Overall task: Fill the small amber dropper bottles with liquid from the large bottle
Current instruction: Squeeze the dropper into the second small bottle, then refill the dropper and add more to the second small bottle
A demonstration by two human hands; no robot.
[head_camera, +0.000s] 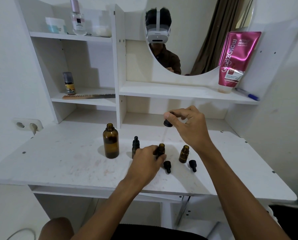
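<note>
The large amber bottle [110, 142] stands uncapped on the white desk [61, 163]. To its right stands a small amber bottle [135, 147] with its black dropper cap on. My left hand [147, 161] grips an open small bottle [161, 148] standing on the desk. My right hand [188, 123] pinches a dropper [167, 123] by its black bulb above that bottle, with the glass tip just over the bottle's mouth. A third small bottle [184, 153] stands open at the right. Two black dropper caps [167, 166] [192, 165] lie in front.
A shelf unit with a round mirror [196, 40] rises behind the desk. On it stand a pink tube [235, 61], a pen [247, 94], a comb [87, 96], a small spray bottle [69, 83] and jars. A wall socket [27, 126] sits at the left.
</note>
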